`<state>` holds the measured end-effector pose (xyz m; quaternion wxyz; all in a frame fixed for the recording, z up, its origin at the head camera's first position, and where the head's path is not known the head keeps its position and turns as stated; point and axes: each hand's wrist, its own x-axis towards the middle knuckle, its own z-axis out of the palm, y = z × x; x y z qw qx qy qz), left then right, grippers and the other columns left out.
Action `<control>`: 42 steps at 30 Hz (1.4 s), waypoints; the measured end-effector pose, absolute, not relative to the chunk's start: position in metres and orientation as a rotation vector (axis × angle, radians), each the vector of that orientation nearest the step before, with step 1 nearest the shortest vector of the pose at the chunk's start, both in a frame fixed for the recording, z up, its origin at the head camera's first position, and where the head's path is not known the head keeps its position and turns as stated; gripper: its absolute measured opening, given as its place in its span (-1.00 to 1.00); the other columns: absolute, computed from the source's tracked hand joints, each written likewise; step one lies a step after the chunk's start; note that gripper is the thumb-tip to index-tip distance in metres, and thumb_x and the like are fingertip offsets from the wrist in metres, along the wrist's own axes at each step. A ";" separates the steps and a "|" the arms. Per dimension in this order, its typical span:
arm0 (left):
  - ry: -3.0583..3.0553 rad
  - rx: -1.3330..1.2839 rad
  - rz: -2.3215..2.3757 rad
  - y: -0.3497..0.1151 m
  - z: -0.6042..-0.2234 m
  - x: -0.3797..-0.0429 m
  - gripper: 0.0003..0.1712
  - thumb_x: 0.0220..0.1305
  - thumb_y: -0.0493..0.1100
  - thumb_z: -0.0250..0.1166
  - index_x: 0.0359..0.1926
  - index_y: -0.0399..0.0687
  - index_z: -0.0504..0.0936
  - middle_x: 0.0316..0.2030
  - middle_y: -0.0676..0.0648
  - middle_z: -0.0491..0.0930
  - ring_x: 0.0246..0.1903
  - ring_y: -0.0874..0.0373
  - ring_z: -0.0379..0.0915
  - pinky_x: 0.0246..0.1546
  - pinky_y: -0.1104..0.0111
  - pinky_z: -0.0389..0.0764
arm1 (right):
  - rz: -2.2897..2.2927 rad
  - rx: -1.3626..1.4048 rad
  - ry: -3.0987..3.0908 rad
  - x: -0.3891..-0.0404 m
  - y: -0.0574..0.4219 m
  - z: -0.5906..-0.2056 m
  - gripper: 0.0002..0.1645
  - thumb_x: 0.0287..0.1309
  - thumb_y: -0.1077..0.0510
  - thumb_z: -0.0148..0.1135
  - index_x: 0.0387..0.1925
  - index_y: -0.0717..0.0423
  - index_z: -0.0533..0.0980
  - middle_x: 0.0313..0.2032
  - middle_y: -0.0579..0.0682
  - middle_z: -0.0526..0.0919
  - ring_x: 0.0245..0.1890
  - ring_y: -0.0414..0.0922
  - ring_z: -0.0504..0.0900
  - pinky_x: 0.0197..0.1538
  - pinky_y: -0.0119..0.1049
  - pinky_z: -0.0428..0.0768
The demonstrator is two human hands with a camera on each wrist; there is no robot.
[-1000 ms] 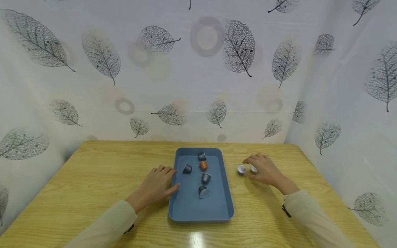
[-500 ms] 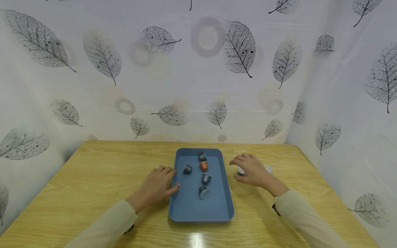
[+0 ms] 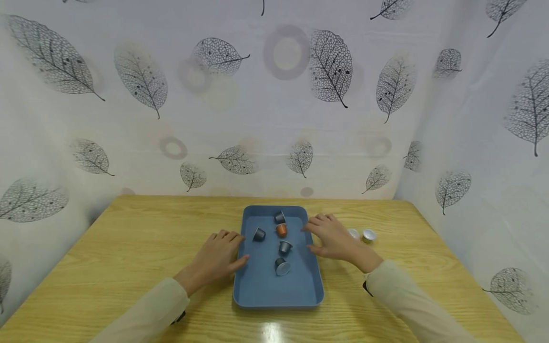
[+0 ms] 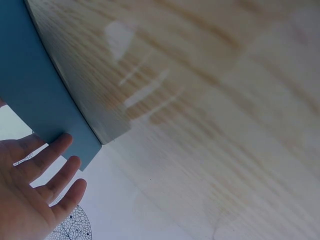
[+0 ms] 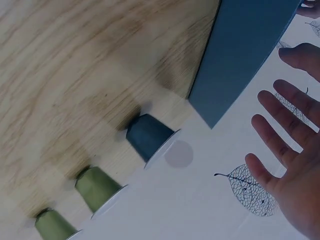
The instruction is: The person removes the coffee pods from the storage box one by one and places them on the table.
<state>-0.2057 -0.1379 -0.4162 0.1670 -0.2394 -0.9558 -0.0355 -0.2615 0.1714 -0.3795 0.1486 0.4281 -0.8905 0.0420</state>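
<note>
Work judged part-done: five grey, dark and orange cup-shaped capsules (image 3: 285,247) lie inside the blue rectangular plastic tray (image 3: 278,291); three green and dark-blue capsules (image 5: 97,189) (one hidden in the head view) stand outside towards 3 o'clock, presumably remaining; left hand (image 3: 213,256) at the tray's 9 o'clock, right hand (image 3: 334,239) at its 3, fingers spread, both empty
</note>
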 end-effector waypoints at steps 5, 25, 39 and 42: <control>-2.737 -0.673 -0.102 -0.138 -0.418 -0.206 -0.41 0.15 0.23 0.14 0.00 -0.11 0.54 -0.05 -0.09 0.55 -0.07 -0.01 0.44 -0.08 0.09 0.48 | 0.096 1.262 -2.564 -0.261 0.161 -0.382 -0.55 -0.12 -0.04 0.36 -0.12 -0.02 0.54 -0.16 -0.10 0.57 -0.06 -0.07 0.48 0.00 -0.05 0.42; -2.732 -0.677 -0.100 -0.138 -0.417 -0.206 -0.42 0.14 0.23 0.15 -0.01 -0.11 0.54 -0.06 -0.09 0.55 -0.07 0.00 0.43 -0.09 0.10 0.48 | 0.046 1.377 -2.501 -0.267 0.137 -0.398 -0.47 -0.15 -0.07 0.37 -0.08 0.01 0.52 -0.11 -0.09 0.57 -0.09 -0.09 0.48 -0.06 -0.12 0.42; -2.723 -0.683 -0.111 -0.138 -0.417 -0.206 -0.44 0.13 0.21 0.17 -0.01 -0.10 0.53 -0.08 -0.08 0.55 -0.09 0.01 0.43 -0.09 0.10 0.48 | -0.017 1.416 -2.513 -0.269 0.130 -0.401 -0.53 -0.07 -0.06 0.32 -0.06 -0.08 0.50 -0.03 -0.12 0.55 -0.13 -0.12 0.46 -0.10 -0.14 0.43; -2.728 -0.686 -0.118 -0.137 -0.416 -0.206 -0.43 0.14 0.22 0.16 -0.01 -0.09 0.53 -0.08 -0.08 0.55 -0.09 0.02 0.43 -0.09 0.10 0.47 | -0.024 1.422 -2.504 -0.269 0.130 -0.402 -0.53 -0.06 -0.05 0.32 -0.05 -0.10 0.49 -0.02 -0.12 0.54 -0.14 -0.12 0.46 -0.11 -0.14 0.43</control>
